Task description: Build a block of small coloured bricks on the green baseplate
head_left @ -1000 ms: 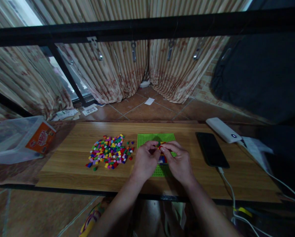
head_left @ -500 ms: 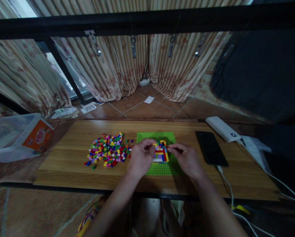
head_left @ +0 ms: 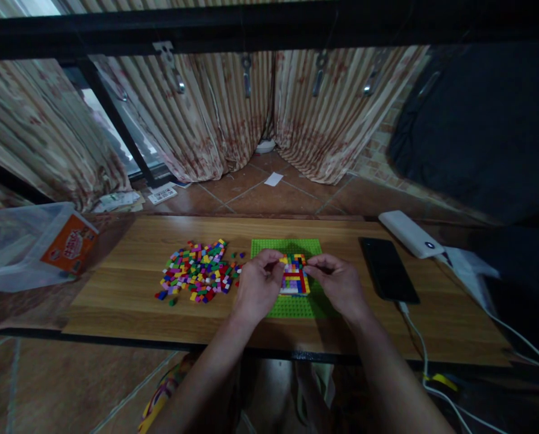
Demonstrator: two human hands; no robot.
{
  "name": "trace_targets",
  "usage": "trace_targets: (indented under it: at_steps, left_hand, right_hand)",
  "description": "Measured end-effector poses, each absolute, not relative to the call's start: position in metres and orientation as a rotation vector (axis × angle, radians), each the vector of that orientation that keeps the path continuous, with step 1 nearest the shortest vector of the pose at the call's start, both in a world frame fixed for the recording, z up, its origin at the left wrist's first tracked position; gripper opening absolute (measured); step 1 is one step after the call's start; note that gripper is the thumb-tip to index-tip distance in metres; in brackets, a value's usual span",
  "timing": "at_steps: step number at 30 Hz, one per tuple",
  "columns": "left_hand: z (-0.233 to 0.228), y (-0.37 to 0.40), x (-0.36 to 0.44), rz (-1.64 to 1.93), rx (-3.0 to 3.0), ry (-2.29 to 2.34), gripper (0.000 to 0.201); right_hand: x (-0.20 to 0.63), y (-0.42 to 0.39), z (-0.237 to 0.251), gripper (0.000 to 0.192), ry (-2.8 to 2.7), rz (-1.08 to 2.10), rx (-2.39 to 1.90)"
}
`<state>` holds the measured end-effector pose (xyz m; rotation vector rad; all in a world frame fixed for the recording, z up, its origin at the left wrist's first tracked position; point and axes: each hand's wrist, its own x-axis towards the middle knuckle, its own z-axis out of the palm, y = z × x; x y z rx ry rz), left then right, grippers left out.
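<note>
A green studded baseplate [head_left: 291, 311] lies on the table with a block of multicoloured toy bricks [head_left: 292, 283] built up on it. My left hand [head_left: 261, 283] is at the left side of this block, thumb and forefinger pinched by its far left corner. A speck of yellow shows at those fingertips; whether it is held or part of the build I cannot tell. On the right side, my right hand [head_left: 336, 280] is closed in a pinch at the block's edge, and whatever is between its fingertips is too small to name.
A pile of loose small bricks [head_left: 197, 271] spreads over the wooden table [head_left: 115, 313] to the left. Right of the baseplate lie a black phone [head_left: 389, 270] with a cable and a white power bank [head_left: 411, 234]. A clear plastic tub [head_left: 25, 247] stands at far left.
My right hand has shifted slightly inward and up, its fingertips now closer over the block's right edge. The left hand stays almost in place. The camera view has tilted a little.
</note>
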<state>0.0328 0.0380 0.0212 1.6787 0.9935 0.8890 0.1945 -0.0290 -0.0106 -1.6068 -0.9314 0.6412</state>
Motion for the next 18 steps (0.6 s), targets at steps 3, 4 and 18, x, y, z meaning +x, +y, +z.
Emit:
trace_targets:
  at_steps: [3,4,18]
  left_hand:
    - [0.0217,0.0371,0.0326,0.889,1.686,0.992,0.011]
    - [0.0217,0.0368,0.0325,0.886,1.686,0.992,0.01]
    - [0.0218,0.0366,0.0311,0.868,1.663,0.985,0.011]
  right_hand:
    - [0.1955,-0.0298,-0.0103,0.022,-0.921,0.643,-1.606]
    - [0.1959,-0.0301,-0.0102,0.022,-0.916,0.646,-1.603]
    - [0.1958,-0.0284,-0.011,0.028,-0.956,0.689,-1.651]
